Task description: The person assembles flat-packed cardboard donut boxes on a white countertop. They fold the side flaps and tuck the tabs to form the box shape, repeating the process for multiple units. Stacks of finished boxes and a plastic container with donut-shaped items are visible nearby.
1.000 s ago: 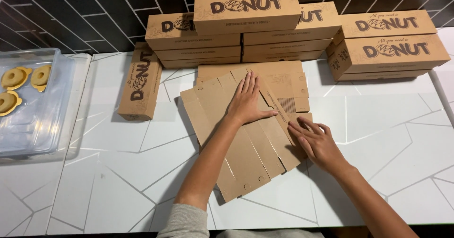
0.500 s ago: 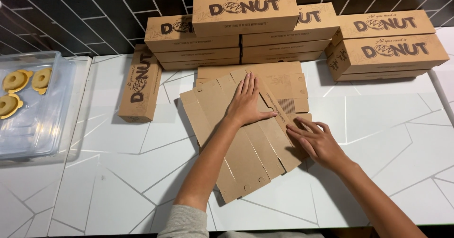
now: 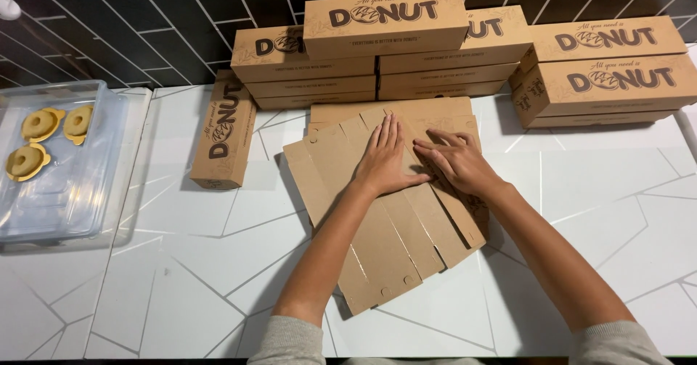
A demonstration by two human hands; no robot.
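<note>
Head view: both hands [image 3: 425,163] press flat carton [image 3: 377,249], edges free.

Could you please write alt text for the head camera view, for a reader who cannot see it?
Both hands, left hand and right hand, press flat on an unfolded brown cardboard box blank on a white counter. Assembled brown boxes are stacked behind; a clear bin at left holds yellow rings.

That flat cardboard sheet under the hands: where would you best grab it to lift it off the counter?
Probably by the near end of the flat cardboard sheet, coming from the person's side. That end juts free past the stack onto the white counter, so fingers could slip under its edge. The far end lies on other flat sheets, and the left hand and right hand press on the middle.
</note>
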